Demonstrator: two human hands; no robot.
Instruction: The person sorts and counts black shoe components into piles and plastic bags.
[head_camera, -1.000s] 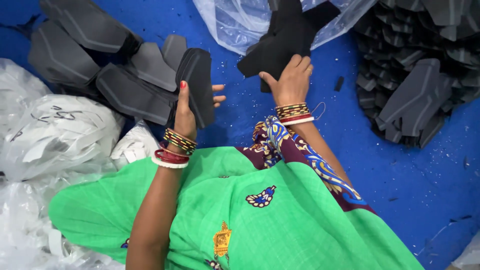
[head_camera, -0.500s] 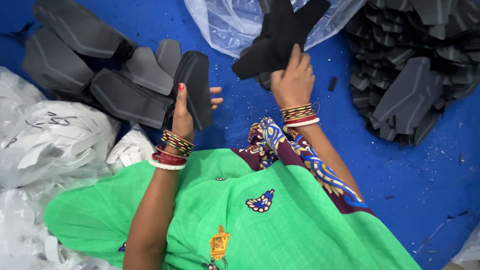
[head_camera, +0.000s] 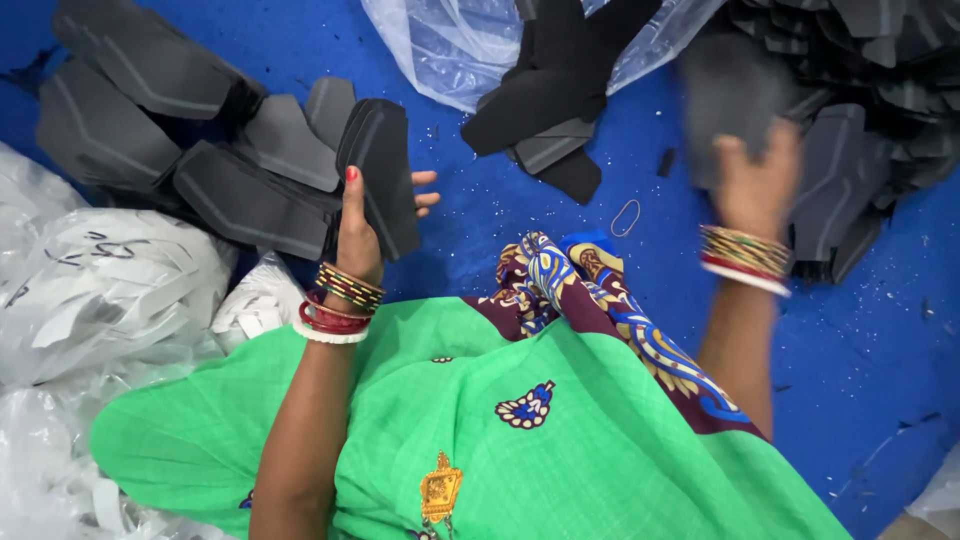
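My left hand (head_camera: 360, 235) grips an upright stack of dark grey sole-shaped pieces (head_camera: 385, 170), thumb on the near side, fingertips showing past the far edge. My right hand (head_camera: 755, 185) is blurred at the right, at the edge of a heap of dark grey pieces (head_camera: 880, 110). It appears closed on one blurred grey piece (head_camera: 725, 95). Several black pieces (head_camera: 545, 100) lie at the mouth of a clear plastic bag (head_camera: 440, 45), apart from both hands.
More grey pieces (head_camera: 150, 60) are strewn at the upper left. White plastic bags with pale strips (head_camera: 90, 290) lie at the left. A thin rubber band (head_camera: 626, 217) rests on the blue floor (head_camera: 880, 360). Green cloth covers my lap.
My right hand has let go of the black pieces by the clear bag and swung right to the grey heap. My left hand still holds its stack in place.
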